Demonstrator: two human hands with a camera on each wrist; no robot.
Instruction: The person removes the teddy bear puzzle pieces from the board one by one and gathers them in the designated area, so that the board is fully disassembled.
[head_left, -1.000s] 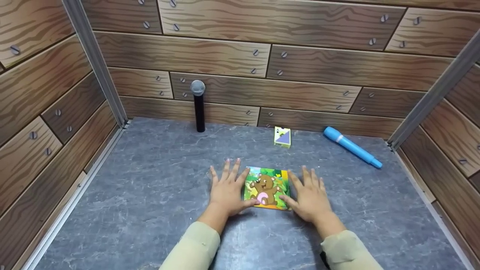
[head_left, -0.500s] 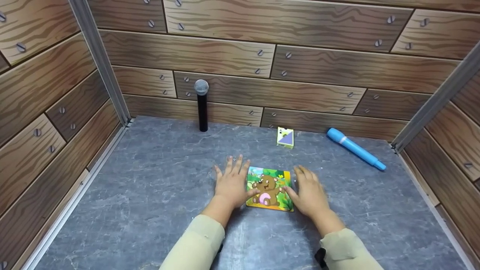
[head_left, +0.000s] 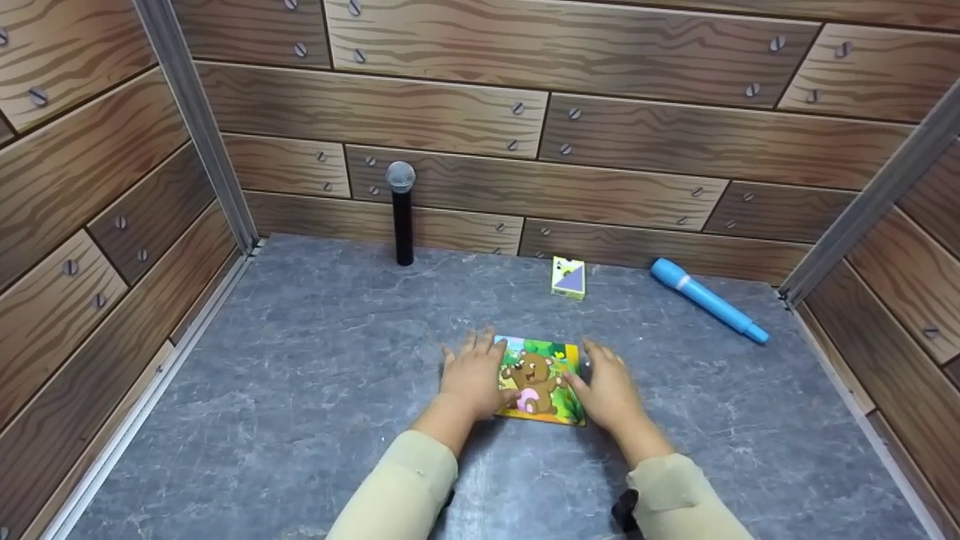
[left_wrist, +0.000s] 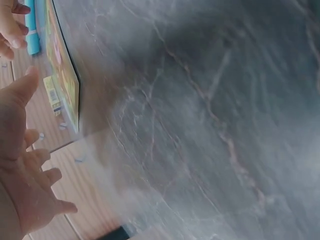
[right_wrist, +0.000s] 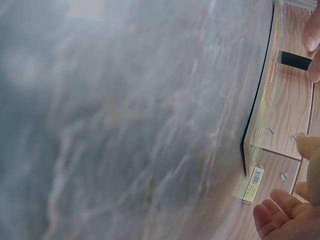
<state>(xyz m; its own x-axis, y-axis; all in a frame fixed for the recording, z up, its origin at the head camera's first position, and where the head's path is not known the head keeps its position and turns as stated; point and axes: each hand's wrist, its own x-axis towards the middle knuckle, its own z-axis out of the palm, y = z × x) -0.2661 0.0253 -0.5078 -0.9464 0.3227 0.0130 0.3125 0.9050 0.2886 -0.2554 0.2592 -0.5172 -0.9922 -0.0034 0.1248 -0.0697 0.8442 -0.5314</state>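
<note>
A thin square board with a cartoon bear picture lies flat on the grey marbled table, bear side up. My left hand is at its left edge, the thumb reaching over the picture's lower left. Along the right side is my right hand, with its thumb over the bear's raised paw. In the left wrist view, the left hand's fingers are spread and hold nothing, beside the board. Loosely bent, the right hand's fingers show in the right wrist view near the board's edge.
Behind the board lies a yellow and purple playing-card box. A black microphone stands upright at the back left. A blue stick with a wider end lies at the back right. Wood-patterned walls enclose the table's back and sides.
My left hand has moved right, closer against the board, its fingers drawn closer together. The right hand has moved slightly left, its fingers less spread than before. The board stays in place.
</note>
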